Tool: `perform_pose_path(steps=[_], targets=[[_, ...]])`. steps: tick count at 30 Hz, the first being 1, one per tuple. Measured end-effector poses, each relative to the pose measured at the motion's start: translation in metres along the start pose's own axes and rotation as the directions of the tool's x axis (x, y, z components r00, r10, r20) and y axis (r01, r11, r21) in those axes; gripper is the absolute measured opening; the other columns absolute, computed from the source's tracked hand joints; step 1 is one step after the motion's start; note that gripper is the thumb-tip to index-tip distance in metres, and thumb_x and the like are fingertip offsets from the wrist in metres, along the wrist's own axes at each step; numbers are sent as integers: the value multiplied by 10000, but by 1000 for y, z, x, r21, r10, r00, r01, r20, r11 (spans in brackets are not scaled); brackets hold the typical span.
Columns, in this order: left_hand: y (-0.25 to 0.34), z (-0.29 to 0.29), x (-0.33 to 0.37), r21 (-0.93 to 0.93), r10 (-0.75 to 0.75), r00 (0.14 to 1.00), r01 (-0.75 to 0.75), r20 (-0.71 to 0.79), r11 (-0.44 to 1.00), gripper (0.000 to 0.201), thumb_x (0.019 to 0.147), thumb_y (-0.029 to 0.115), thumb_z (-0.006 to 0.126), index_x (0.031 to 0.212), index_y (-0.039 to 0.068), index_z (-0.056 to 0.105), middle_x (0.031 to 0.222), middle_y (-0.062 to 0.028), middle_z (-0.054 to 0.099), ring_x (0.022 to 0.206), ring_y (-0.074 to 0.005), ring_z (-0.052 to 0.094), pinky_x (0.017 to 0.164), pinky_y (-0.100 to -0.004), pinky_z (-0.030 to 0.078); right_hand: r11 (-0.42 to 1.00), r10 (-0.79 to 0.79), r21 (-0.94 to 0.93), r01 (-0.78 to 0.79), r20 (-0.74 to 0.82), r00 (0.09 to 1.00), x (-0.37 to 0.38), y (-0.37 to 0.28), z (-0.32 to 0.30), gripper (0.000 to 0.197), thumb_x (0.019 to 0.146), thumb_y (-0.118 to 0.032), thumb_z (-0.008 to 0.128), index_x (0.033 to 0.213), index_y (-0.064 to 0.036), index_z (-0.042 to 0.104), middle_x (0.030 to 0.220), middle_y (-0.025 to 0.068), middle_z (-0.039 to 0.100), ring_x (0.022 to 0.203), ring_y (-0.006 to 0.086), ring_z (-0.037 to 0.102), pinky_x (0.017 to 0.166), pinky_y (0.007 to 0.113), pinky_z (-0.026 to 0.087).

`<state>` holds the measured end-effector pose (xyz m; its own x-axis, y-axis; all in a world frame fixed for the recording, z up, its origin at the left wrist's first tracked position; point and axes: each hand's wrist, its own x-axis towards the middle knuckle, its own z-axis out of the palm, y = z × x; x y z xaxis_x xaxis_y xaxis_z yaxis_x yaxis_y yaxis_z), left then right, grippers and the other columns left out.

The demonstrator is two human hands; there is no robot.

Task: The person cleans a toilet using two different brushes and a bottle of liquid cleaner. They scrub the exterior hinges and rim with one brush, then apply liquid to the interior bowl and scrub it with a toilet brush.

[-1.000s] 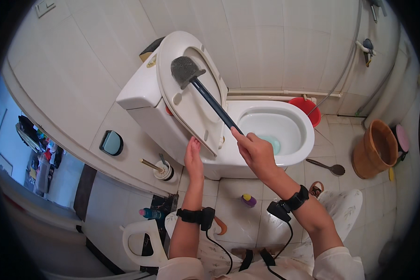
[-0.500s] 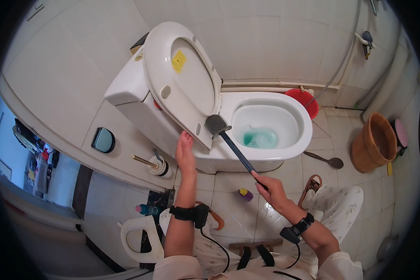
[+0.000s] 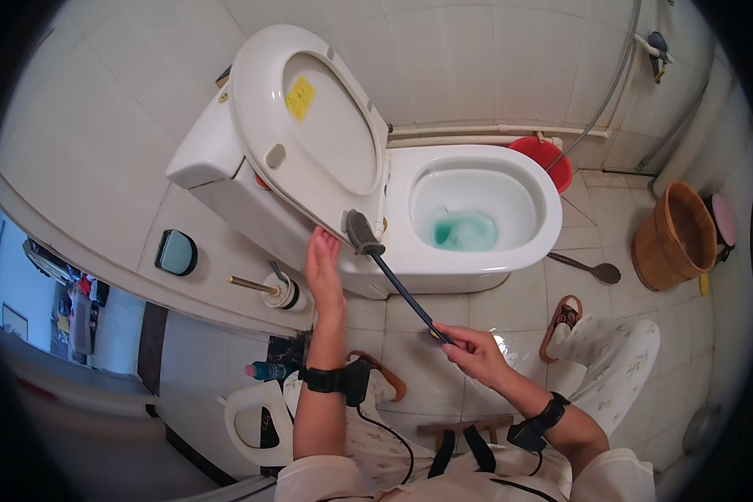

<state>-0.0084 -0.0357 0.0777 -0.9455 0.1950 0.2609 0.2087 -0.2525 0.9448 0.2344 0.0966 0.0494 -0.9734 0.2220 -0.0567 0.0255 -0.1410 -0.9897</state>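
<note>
My right hand (image 3: 477,356) is closed round the dark handle of a toilet brush (image 3: 406,293). Its grey head (image 3: 361,231) rests against the lower near corner of the raised toilet seat (image 3: 255,142), beside the hinge. My left hand (image 3: 323,266) has its fingers stretched out and together, fingertips at the seat's near edge, left of the brush head. Behind the seat stands the lid (image 3: 330,125), with a yellow sticker on it. The white toilet bowl (image 3: 546,205) has blue-green liquid (image 3: 464,229) at the bottom.
A brush holder (image 3: 286,294) with a gold handle stands left of the toilet. To the right are a brown ladle-like scoop (image 3: 594,269) on the floor, a wooden bucket (image 3: 673,238) and a red basin (image 3: 544,155). A teal bottle (image 3: 268,370) lies near a white loose seat (image 3: 259,422).
The brush head has shifted left and down along the seat's lower corner, and my right hand has moved left with the handle. My left hand stays at the seat's edge. The view has shifted slightly.
</note>
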Motion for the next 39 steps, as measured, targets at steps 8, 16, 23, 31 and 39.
perform_pose_path(steps=[8, 16, 23, 31, 39], targets=[[-1, -1, -2, 6, -6, 1000, 6, -4, 1000, 509, 951, 314, 355, 1273, -79, 329, 1272, -212, 408, 1180, -272, 420, 1004, -354, 323, 996, 15, 88, -15, -1, 1000, 22, 22, -7, 396, 842, -47, 536, 1234, -97, 503, 580, -102, 335, 523, 7, 293, 472, 160, 244], [2, 0, -4, 9, -12, 1000, 12, -2, 1000, 531, 948, 333, 358, 1274, -84, 326, 1283, -213, 394, 1187, -276, 411, 1008, -354, 316, 1000, 0, 16, 0, -15, 1000, 11, 7, 2, 384, 840, -28, 530, 1222, -60, 506, 605, -87, 403, 546, -1, 344, 520, 150, 337], [2, 1, -1, 8, -22, 1000, 21, 15, 1000, 541, 946, 342, 358, 1273, -89, 324, 1283, -220, 387, 1189, -275, 406, 1010, -351, 316, 972, 133, 201, -119, -60, 989, 32, 36, 4, 382, 858, -78, 523, 1239, -105, 495, 590, -64, 435, 518, 13, 393, 460, 170, 355], [-2, 5, -4, 8, -5, 1000, 5, -15, 1000, 516, 948, 308, 366, 1276, -87, 321, 1280, -217, 394, 1188, -272, 410, 1008, -345, 322, 986, 132, 100, -131, -11, 991, 18, 23, 7, 410, 843, -50, 530, 1249, -80, 476, 589, -83, 343, 502, 18, 332, 452, 170, 271], [-10, -4, -3, 15, -17, 1000, 18, -24, 1000, 484, 951, 284, 363, 1272, -78, 336, 1275, -197, 408, 1172, -258, 430, 999, -341, 337, 999, -28, 33, 26, 65, 998, -14, 30, 21, 397, 864, -77, 506, 1258, -108, 472, 563, -57, 413, 464, 20, 367, 421, 171, 287]])
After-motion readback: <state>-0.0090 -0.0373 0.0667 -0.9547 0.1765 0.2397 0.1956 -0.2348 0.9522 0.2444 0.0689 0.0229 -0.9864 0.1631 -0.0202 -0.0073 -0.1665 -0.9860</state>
